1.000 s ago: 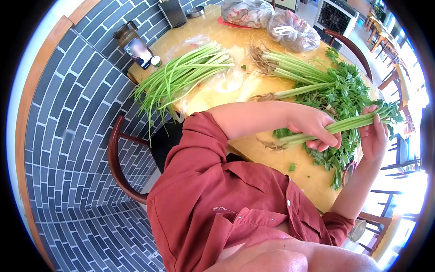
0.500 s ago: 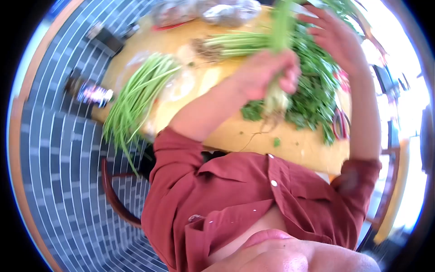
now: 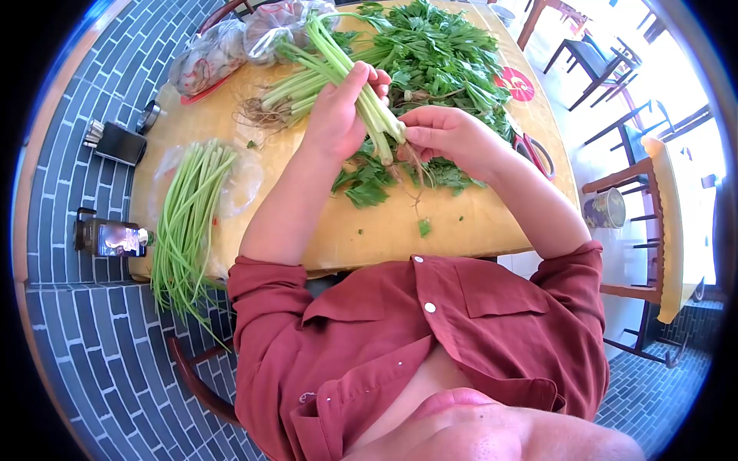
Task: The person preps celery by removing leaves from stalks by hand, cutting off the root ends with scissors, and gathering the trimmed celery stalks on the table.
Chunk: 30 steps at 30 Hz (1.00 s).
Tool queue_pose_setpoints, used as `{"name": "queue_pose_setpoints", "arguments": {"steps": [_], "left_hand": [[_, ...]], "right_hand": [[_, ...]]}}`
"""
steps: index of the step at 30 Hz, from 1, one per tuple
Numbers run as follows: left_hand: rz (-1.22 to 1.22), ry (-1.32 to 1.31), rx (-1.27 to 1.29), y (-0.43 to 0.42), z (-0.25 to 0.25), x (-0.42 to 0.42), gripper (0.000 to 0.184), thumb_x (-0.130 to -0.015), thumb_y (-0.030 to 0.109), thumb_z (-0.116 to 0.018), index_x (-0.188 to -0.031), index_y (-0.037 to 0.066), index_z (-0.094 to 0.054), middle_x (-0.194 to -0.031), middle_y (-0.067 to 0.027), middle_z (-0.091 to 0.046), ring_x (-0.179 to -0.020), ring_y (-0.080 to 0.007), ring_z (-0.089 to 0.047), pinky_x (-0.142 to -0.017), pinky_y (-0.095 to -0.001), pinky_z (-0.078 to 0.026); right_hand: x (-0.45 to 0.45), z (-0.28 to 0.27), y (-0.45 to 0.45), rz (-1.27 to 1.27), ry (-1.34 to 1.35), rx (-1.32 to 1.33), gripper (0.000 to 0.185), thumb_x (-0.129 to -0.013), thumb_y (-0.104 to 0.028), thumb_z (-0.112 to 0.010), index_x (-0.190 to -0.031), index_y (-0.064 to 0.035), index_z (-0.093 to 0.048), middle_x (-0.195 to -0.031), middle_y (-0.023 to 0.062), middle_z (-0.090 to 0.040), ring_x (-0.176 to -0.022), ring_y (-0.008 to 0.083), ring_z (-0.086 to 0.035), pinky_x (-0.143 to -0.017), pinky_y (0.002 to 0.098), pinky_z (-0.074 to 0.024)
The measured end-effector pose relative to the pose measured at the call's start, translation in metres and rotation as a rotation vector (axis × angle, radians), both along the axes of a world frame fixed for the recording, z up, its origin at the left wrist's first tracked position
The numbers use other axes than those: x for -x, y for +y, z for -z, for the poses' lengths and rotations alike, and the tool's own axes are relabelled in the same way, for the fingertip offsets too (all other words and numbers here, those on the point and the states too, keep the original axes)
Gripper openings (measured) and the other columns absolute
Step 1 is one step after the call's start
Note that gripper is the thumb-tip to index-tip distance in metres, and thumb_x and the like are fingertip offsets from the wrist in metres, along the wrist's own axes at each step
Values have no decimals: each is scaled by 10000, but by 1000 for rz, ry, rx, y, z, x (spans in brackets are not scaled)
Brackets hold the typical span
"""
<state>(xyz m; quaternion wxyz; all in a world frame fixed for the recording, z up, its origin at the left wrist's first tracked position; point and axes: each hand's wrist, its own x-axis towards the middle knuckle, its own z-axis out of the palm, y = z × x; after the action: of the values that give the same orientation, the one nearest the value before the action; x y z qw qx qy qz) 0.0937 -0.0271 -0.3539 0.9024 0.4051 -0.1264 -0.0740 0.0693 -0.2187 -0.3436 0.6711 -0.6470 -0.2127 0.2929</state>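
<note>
My left hand (image 3: pixel 342 111) is wrapped round a bunch of celery (image 3: pixel 375 114), its pale green stalks slanting from upper left to the root end at lower right. At that root end, the thumb and fingers of my right hand (image 3: pixel 450 138) pinch the base of a stalk, with thin brown roots (image 3: pixel 415 173) dangling below. Under and behind both hands lies a big heap of leafy celery (image 3: pixel 438 58). More celery stalks with roots (image 3: pixel 296 96) lie left of my left hand. A pile of bare trimmed stalks (image 3: pixel 192 211) rests on clear plastic at the left.
Filled plastic bags (image 3: pixel 211 61) stand at the back left of the wooden table (image 3: pixel 307 238). Red-handled scissors (image 3: pixel 534 154) lie near the right edge. A phone (image 3: pixel 119 240) and a dark holder (image 3: pixel 119 144) are along the left wall. Chairs (image 3: pixel 592 65) stand off to the right.
My right hand has come down from the leaves to the root end. My left hand has shifted up the stalks, and the bunch now tilts to the left. The view has also shifted.
</note>
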Motion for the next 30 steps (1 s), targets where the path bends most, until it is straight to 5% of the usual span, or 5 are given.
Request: {"name": "queue_pose_setpoints", "arguments": {"steps": [6,9,13,16,30], "left_hand": [[-120,7,-208,1,4,2,245,-875,296,-614,-830,64,-547,-797,-22,-539,-675,-96,-489,-575,-259,-425],[-183,-21,-250,-5,7,2,292,-842,342,-653,-814,70,-551,-762,-11,-525,-644,-93,-479,-550,-243,-397],[-139,-63,-315,0,19,-2,297,-870,348,-614,-874,62,-535,-802,-28,-524,-709,-114,-486,-641,-250,-409],[-167,-92,-306,2,21,-4,341,-840,374,-646,-884,54,-537,-777,-17,-516,-694,-108,-491,-620,-250,-404],[-274,0,-219,1,14,-6,236,-851,201,-649,-970,28,-542,-770,-26,-547,-646,-95,-515,-560,-239,-418]], "right_hand": [[2,-4,8,389,-876,306,373,-813,-358,-656,-953,-20,-586,-794,64,-575,-756,184,-560,-673,302,-461],[5,-15,14,324,-967,557,403,-764,-415,-679,-873,-42,-573,-800,95,-567,-775,225,-566,-684,334,-466],[-8,-7,23,309,-905,581,347,-752,-371,-670,-781,-34,-596,-705,91,-598,-680,246,-593,-632,362,-479],[-11,-11,21,230,-737,554,243,-756,-254,-676,-776,-18,-624,-666,51,-606,-591,160,-568,-586,280,-473],[-18,-11,1,114,-453,320,234,-803,-106,-657,-1010,-10,-607,-776,11,-620,-679,61,-550,-621,214,-457]]}}
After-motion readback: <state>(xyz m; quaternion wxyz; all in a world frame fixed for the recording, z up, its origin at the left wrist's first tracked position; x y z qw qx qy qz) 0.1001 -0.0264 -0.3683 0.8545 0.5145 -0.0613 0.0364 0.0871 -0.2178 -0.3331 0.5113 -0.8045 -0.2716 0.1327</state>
